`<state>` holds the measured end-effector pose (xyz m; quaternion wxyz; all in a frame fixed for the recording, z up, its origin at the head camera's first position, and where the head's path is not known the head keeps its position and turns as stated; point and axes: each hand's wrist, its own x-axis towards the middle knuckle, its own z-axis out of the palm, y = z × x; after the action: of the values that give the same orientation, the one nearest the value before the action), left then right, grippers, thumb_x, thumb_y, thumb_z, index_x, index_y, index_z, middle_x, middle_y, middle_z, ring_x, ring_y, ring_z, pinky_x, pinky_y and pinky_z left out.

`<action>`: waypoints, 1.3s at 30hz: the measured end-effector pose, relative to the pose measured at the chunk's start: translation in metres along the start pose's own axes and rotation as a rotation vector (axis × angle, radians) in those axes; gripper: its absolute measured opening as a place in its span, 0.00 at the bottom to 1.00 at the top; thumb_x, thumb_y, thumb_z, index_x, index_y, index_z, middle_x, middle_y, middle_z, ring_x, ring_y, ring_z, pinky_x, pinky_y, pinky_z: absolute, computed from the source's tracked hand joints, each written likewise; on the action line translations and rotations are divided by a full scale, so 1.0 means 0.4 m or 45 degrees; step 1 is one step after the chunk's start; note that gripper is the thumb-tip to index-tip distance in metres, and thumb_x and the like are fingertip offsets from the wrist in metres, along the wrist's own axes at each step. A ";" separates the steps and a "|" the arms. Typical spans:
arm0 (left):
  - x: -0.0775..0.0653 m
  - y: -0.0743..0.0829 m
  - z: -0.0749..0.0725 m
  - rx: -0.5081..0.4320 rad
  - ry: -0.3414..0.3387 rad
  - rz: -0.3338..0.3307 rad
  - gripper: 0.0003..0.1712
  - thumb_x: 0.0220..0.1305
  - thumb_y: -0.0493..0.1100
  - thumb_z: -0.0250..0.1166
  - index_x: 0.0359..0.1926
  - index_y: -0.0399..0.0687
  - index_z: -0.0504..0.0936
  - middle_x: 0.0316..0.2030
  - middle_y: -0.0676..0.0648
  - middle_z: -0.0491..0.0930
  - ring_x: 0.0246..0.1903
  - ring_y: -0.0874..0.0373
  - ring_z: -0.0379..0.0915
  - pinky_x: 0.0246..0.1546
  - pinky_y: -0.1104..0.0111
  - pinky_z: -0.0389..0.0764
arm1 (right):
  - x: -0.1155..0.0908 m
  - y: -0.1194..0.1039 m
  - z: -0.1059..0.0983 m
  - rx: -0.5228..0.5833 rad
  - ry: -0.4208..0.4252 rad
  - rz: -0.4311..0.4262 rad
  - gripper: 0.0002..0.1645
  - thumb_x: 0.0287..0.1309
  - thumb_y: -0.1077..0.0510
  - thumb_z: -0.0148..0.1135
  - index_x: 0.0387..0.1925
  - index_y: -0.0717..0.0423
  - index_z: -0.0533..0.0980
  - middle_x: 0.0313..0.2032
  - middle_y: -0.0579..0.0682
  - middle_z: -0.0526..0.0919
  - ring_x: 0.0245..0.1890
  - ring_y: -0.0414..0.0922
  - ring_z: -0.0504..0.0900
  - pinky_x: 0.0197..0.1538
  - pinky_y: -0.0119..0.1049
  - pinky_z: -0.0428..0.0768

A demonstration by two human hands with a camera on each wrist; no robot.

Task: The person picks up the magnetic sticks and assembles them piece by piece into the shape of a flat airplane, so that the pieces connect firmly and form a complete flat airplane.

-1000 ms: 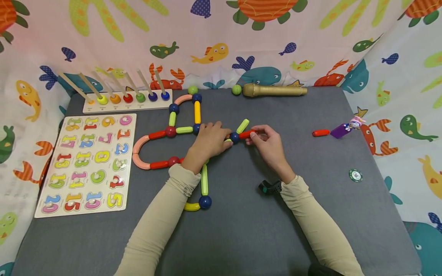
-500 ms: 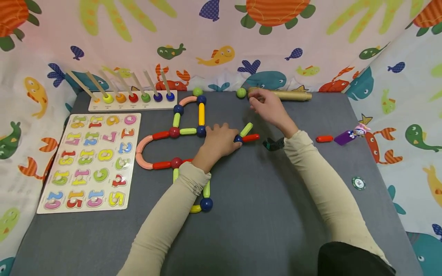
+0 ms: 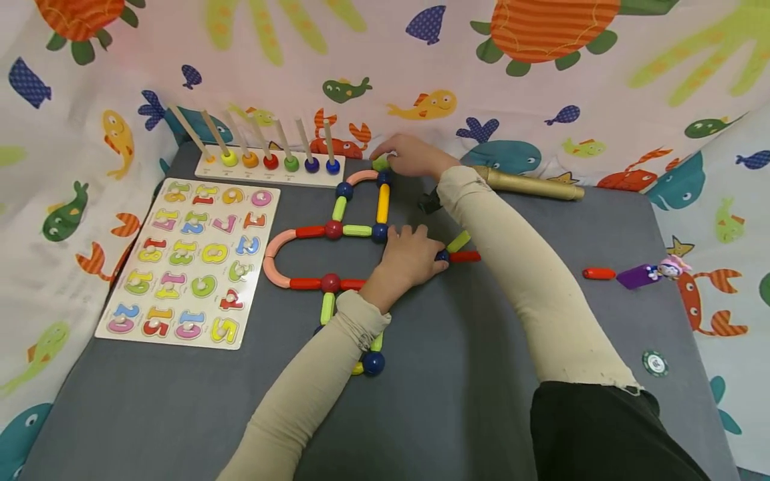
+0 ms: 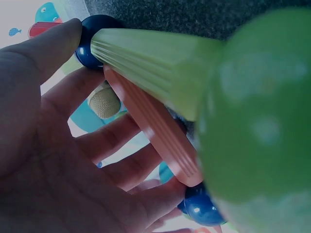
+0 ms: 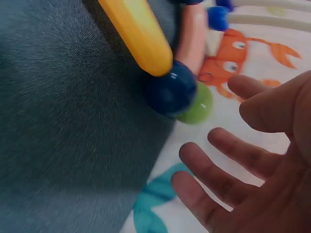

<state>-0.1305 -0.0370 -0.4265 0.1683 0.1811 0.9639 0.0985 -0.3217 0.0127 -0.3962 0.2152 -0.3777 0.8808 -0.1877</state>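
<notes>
Linked coloured sticks and balls form a figure on the grey table. My left hand lies over its right part. Thumb and forefinger pinch a dark blue ball, from which a green stick and an orange-red stick run in the left wrist view. A red stick and a short green stick point outward from that ball. My right hand reaches to the far edge, fingers spread and holding nothing. Nearest to it is a green ball, beside a dark blue ball that joins yellow and pink sticks.
At the back left stands a counting-peg board, with a wooden number puzzle before it. A gold microphone lies behind my right sleeve. Rightward are a red stick, a purple figurine piece and a chip.
My right hand has left the red stick, passed the microphone and moved left to the green ball at the back. The left hand stays on the figure. The head view has shifted.
</notes>
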 end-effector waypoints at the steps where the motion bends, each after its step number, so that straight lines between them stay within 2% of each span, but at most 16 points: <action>1: 0.002 0.008 0.000 0.004 -0.003 0.011 0.27 0.80 0.64 0.59 0.73 0.65 0.81 0.68 0.43 0.75 0.68 0.39 0.68 0.73 0.39 0.58 | 0.007 0.002 0.001 -0.025 -0.041 0.021 0.31 0.74 0.69 0.39 0.69 0.62 0.79 0.70 0.61 0.77 0.57 0.58 0.74 0.61 0.45 0.71; 4: 0.006 0.027 -0.004 0.017 -0.011 0.034 0.28 0.79 0.65 0.59 0.74 0.66 0.79 0.71 0.43 0.73 0.69 0.41 0.67 0.74 0.40 0.58 | 0.012 0.005 0.002 -0.075 -0.124 0.097 0.33 0.72 0.71 0.38 0.69 0.62 0.78 0.71 0.61 0.76 0.57 0.58 0.74 0.61 0.46 0.71; 6: 0.008 0.034 -0.008 0.017 -0.014 0.040 0.29 0.79 0.65 0.59 0.74 0.66 0.79 0.72 0.44 0.72 0.69 0.41 0.66 0.74 0.40 0.58 | 0.012 0.007 0.000 -0.083 -0.126 0.134 0.31 0.71 0.71 0.40 0.68 0.62 0.79 0.71 0.60 0.76 0.63 0.56 0.73 0.68 0.47 0.71; 10: 0.011 0.036 -0.011 -0.005 -0.017 0.048 0.29 0.79 0.65 0.59 0.74 0.66 0.79 0.71 0.43 0.72 0.70 0.41 0.65 0.75 0.40 0.56 | 0.000 0.014 -0.010 -0.083 -0.049 0.146 0.28 0.70 0.72 0.46 0.65 0.63 0.81 0.68 0.61 0.78 0.67 0.57 0.73 0.74 0.52 0.67; 13: 0.012 0.029 -0.010 -0.022 -0.013 0.048 0.30 0.79 0.65 0.60 0.74 0.64 0.79 0.70 0.42 0.73 0.69 0.40 0.66 0.75 0.38 0.56 | -0.020 0.021 -0.025 -0.040 0.019 0.135 0.28 0.68 0.72 0.48 0.64 0.64 0.81 0.67 0.61 0.79 0.66 0.58 0.73 0.74 0.53 0.68; 16: 0.011 0.020 -0.007 -0.034 -0.007 0.036 0.30 0.78 0.65 0.60 0.73 0.63 0.80 0.68 0.42 0.74 0.69 0.39 0.67 0.74 0.38 0.56 | -0.058 0.032 -0.044 0.021 0.068 0.135 0.25 0.69 0.70 0.55 0.64 0.63 0.81 0.65 0.61 0.80 0.62 0.58 0.76 0.70 0.54 0.72; 20: 0.009 0.011 -0.003 -0.048 -0.014 0.019 0.30 0.78 0.64 0.60 0.74 0.63 0.80 0.66 0.42 0.75 0.68 0.39 0.67 0.74 0.37 0.55 | -0.141 0.056 -0.063 0.104 0.078 0.170 0.23 0.71 0.66 0.63 0.65 0.61 0.80 0.61 0.60 0.81 0.56 0.57 0.79 0.63 0.52 0.79; 26: 0.007 0.005 -0.004 -0.057 -0.018 0.003 0.29 0.78 0.64 0.61 0.73 0.61 0.81 0.63 0.42 0.76 0.68 0.38 0.67 0.74 0.37 0.56 | -0.313 0.110 -0.057 0.196 0.064 0.211 0.21 0.74 0.60 0.65 0.65 0.59 0.79 0.48 0.62 0.86 0.41 0.55 0.85 0.46 0.43 0.81; 32: 0.006 0.007 -0.005 -0.051 -0.016 -0.011 0.28 0.77 0.64 0.63 0.71 0.62 0.82 0.62 0.41 0.76 0.66 0.37 0.68 0.72 0.36 0.57 | -0.476 0.138 -0.032 0.330 0.066 0.250 0.21 0.76 0.56 0.65 0.64 0.59 0.78 0.42 0.62 0.87 0.38 0.59 0.85 0.41 0.43 0.82; 36: 0.007 0.012 -0.008 -0.078 -0.016 -0.018 0.29 0.76 0.62 0.66 0.72 0.60 0.81 0.63 0.41 0.76 0.66 0.36 0.67 0.72 0.35 0.56 | -0.540 0.140 -0.004 0.443 0.073 0.256 0.21 0.76 0.58 0.66 0.64 0.61 0.78 0.41 0.63 0.86 0.38 0.64 0.83 0.39 0.47 0.82; 39: 0.009 0.017 -0.009 -0.096 -0.018 -0.023 0.29 0.75 0.61 0.67 0.71 0.58 0.82 0.64 0.42 0.77 0.66 0.36 0.67 0.72 0.36 0.56 | -0.563 0.140 0.018 0.487 0.065 0.236 0.20 0.75 0.59 0.66 0.63 0.62 0.77 0.42 0.64 0.86 0.38 0.62 0.83 0.40 0.47 0.82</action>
<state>-0.1328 -0.0298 -0.4223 0.1825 0.1666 0.9600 0.1320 -0.2107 0.2156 -0.3763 0.2770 -0.2426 0.8652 -0.3403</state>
